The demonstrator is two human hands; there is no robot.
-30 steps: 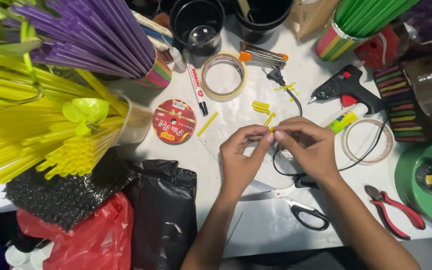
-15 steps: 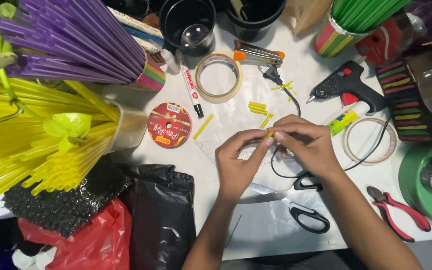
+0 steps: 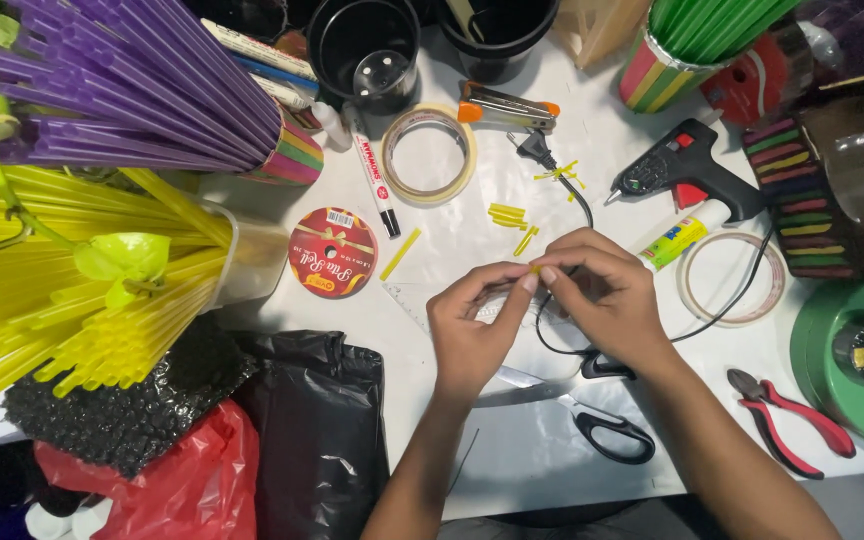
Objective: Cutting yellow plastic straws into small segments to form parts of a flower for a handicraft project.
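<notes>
Both hands are meeting over the middle of the white surface (image 3: 512, 450). The left hand (image 3: 472, 330) and right hand (image 3: 602, 300) are pinching a tiny yellow straw piece (image 3: 534, 268) between their fingertips, so each grip is closing on that same bit, held just above the surface.

Honestly that piece is looking so small it could pop out of the pinch and get lost among the other yellow bits (image 3: 508, 215) lying just beyond the hands. The scissors (image 3: 577, 410) are sitting right under the wrists with blades apart, so a dropped wrist could catch them. The glue gun (image 3: 682, 175) cord is also looping under the right hand, easy to snag.

Labels: a round red ribbon spool (image 3: 332, 252) with a gold bow print is sitting left of the hands, a white marker (image 3: 376, 180) with red lettering above it, and a glue stick (image 3: 677, 240) with a yellow and blue label by the gun.
</notes>
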